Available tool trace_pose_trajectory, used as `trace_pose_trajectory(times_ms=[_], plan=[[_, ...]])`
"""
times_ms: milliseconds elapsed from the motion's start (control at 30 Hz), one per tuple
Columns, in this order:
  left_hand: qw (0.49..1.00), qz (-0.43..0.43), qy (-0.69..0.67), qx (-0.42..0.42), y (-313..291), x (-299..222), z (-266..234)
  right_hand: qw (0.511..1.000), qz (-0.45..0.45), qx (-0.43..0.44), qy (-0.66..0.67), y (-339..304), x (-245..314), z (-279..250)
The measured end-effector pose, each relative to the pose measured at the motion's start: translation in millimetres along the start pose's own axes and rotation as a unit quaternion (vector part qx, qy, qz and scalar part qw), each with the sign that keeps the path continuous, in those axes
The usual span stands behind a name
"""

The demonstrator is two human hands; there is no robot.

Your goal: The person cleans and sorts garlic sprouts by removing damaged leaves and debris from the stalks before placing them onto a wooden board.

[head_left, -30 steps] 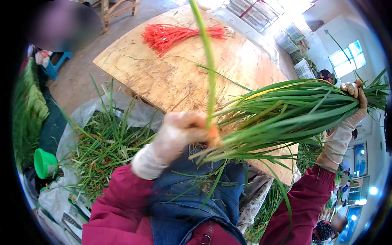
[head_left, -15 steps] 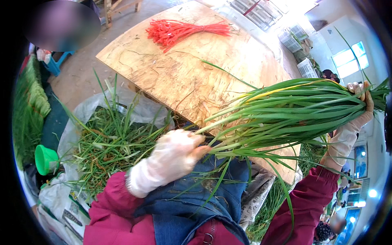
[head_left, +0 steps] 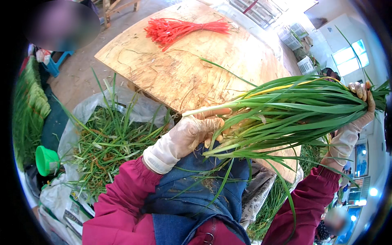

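A thick bunch of chives (head_left: 302, 108), with long flat green leaves, a yellow leaf among them and pale stem ends, lies sideways in front of me. My right hand (head_left: 362, 96), in a thin whitish glove, is closed round its leafy end at the right. At the stem ends is my left hand (head_left: 192, 134), gloved too, with thumb and forefinger apart. A pale stem runs along its forefinger, and the other fingers are partly bent. Some leaves hang loose over my blue apron (head_left: 183, 179).
A wooden board table (head_left: 163, 77) carries a bundle of red ties (head_left: 183, 30) and scattered dry bits. Left of me, a clear plastic bag (head_left: 75, 118) holds trimmed leaves (head_left: 110, 143). A green bucket (head_left: 47, 160) and stacked greens (head_left: 32, 98) stand farther left.
My left hand, blurred and closed on the stem ends before, has turned and moved slightly right and up, its fingers now apart. My right hand keeps its hold on the chives.
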State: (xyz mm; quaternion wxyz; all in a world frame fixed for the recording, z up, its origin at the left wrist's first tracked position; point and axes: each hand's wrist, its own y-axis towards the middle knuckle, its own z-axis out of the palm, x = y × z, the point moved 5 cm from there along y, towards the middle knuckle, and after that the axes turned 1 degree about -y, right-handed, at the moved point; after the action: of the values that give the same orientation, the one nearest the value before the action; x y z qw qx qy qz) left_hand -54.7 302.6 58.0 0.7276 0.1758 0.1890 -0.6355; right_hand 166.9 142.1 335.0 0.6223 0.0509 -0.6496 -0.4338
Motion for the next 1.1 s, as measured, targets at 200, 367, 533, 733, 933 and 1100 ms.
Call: trace_pose_trajectory(times_ms=[200,367,533,733,933,1100], plan=[[0.996,0.056,0.018,-0.071,-17,-8,-9,1.0,0.0,-0.009,-0.013,2,2,-5],[0.995,0.098,-0.034,0.008,-50,-25,-20,1.0,0.012,-0.017,-0.003,2,2,-17],[0.976,0.105,0.168,-0.088,-129,-53,-76,1.0,-0.001,-0.024,-0.016,2,-3,-12],[0.948,0.141,0.239,-0.154,-200,-76,-107,1.0,0.008,-0.024,-0.016,4,8,-23],[0.894,0.302,0.265,-0.199,-267,-132,-110,0.996,-0.003,-0.088,-0.031,-1,-18,-29],[0.974,0.221,0.008,0.046,-232,-221,-61,0.997,-0.002,-0.074,-0.011,-7,15,-51]])
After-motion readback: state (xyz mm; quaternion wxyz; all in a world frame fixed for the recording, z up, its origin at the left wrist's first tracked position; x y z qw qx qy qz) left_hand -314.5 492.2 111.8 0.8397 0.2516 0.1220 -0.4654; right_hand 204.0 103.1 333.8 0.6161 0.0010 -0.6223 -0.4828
